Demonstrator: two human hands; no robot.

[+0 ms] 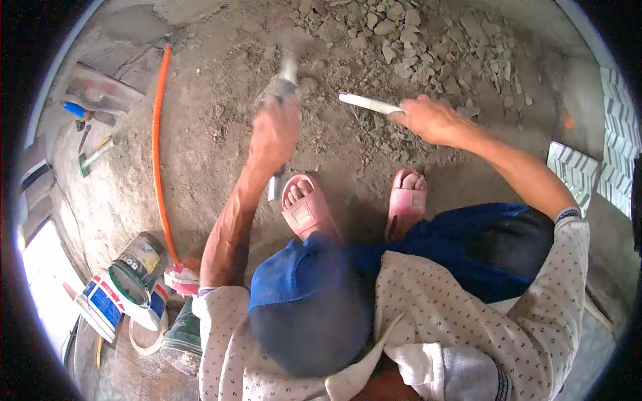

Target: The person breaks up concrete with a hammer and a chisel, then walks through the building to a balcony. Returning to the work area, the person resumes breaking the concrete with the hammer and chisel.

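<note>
My left hand is wrapped around the grip of a hammer. Motion smears the hammer's head, above the rubble-strewn floor, and the butt of its handle shows below my fist. In my right hand is a pale, narrow bar like a chisel, its free end pointing left toward the hammer. Both tools are apart from each other. Under them lies rough, broken floor with loose grit. My feet in pink slippers rest just below.
Broken chips are heaped at the top right. An orange-handled broom lies on the left, near a blue-handled trowel and a green-headed tool. Buckets stand at lower left. Patterned tiles lean at right.
</note>
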